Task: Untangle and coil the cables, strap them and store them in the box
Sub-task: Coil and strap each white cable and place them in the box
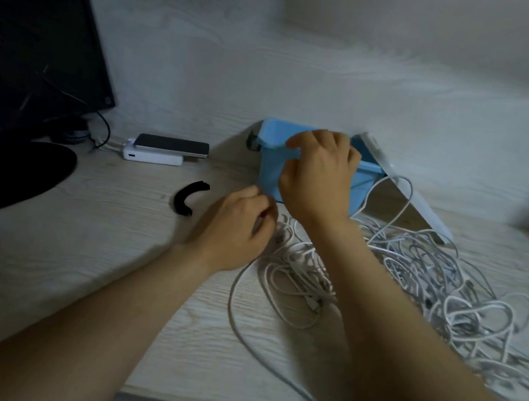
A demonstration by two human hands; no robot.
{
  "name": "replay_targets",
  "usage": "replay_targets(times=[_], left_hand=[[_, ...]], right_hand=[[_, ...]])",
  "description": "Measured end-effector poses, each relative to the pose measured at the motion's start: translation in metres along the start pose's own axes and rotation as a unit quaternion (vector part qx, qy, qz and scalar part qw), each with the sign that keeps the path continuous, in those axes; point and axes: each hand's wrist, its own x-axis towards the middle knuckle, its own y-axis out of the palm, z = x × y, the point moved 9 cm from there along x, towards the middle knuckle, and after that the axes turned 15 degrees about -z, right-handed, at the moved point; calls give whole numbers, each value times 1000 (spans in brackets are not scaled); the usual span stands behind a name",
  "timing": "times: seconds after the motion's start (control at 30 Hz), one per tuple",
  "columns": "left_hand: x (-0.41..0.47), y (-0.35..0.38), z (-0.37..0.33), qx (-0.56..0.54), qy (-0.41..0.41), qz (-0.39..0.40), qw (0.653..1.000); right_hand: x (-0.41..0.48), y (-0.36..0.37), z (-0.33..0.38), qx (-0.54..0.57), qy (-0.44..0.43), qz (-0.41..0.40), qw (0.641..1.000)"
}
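Currently the left hand [231,226] has thumb and fingertips pressed together in a pinch just above the near-left fringe of the cables [432,289]. It prob. has one thin strand, but that's too small to confirm. The right hand [318,177] is raised in front of the blue box [269,170] w/ its fingers curled under and the back of the hand toward the camera. Can't tell if it holds anything, though one white loop stands up just beside its wrist.

Step, as I judge it: early untangling, i.e. working one cable free of the heap. Nothing is coiled or strapped yet, and no cable shows in the box. The next move prob. needs a slow hand-over-hand draw of that strand, following it thru the knots and not yanking, since the pile is dense and pulling would tighten it.

The tangle sprawls from the hands out to the right and reaches the near desk edge. The box sits at the back by the wall, and its white lid [421,208] leans off its right side over the cables. A black strap [185,198] lies apart to the left, within easy reach.

For room, the bare desk [74,257] left of the hands and in front of them looks best for laying out a coil. Farther left the monitor [31,42] base crowds in, w/ a phone [171,145] stacked on a power bank [152,157] behind the strap.
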Motion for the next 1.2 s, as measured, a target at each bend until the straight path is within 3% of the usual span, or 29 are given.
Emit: replay_targets(times=[0.13, 0.23, 0.33, 0.43, 0.57, 0.73, 1.0, 1.1, 1.2], left_hand=[[-8, -2, -11, 23, 3, 23, 999], [-11, -13, -30, -22, -29, 4, 999], [-15, -17, -68, -49, -44, 5, 998], [-24, 2, -111, -61, -39, 91, 993], [-42, 38, -160, -27, 13, 255, 966], [-57, 69, -196, 58, 125, 315, 939], [-63, 78, -186, 150, 160, 336, 916], [-61, 82, -176, 182, 170, 333, 909], [-60, 89, -163, 142, 119, 351, 918]], right_hand=[[-20, -15, 0, -3, 31, 160, 987], [-37, -49, -14, 32, 75, 180, 980], [-47, -84, -41, -4, 100, 179, 979], [-55, -116, -76, -69, 151, 195, 967], [-73, -151, -122, -164, 195, 293, 922], [-105, -173, -146, -212, 154, 420, 869], [-72, -190, -142, -279, 87, 259, 921], [-46, -199, -118, -246, 74, 161, 953], [-23, -214, -85, -171, 59, 57, 982]])
